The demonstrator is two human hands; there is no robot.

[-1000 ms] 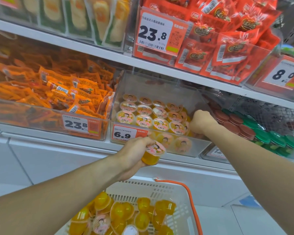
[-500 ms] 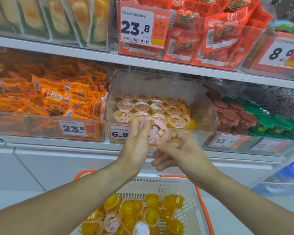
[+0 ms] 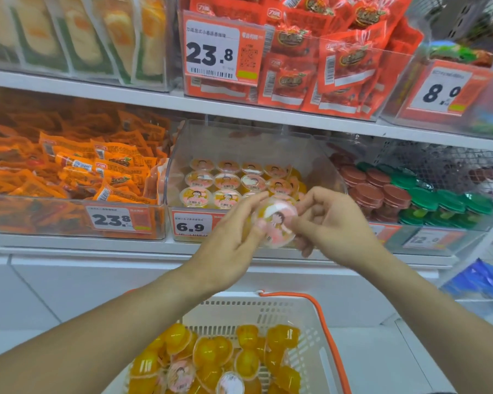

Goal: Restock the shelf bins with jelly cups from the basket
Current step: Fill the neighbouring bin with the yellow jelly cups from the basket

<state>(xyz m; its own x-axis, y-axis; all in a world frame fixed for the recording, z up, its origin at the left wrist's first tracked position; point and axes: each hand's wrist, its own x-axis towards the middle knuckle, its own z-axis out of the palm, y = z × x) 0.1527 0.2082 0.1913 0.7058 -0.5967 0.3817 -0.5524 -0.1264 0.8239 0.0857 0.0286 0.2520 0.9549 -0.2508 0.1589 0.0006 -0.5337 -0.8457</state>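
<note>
Cup: one jelly cup (image 3: 275, 224) is being held at frame centre, in front of the bin (image 3: 323, 163), lid facing the camera.
Left hand (image 3: 231, 237): fingers are curling round the cup's 9 o'clock side.
Right hand (image 3: 335, 226): fingers are pinching its 3 o'clock rim.
Done: the bin is showing rows of cups, with room at its 3 o'clock side.
Left: the basket (image 3: 322, 336) at 6 o'clock is holding many cups.
Labels: the bin's tag (image 3: 192, 224) is reading 6.9; neighbours 23.8, 8.0, 12.0.
</note>
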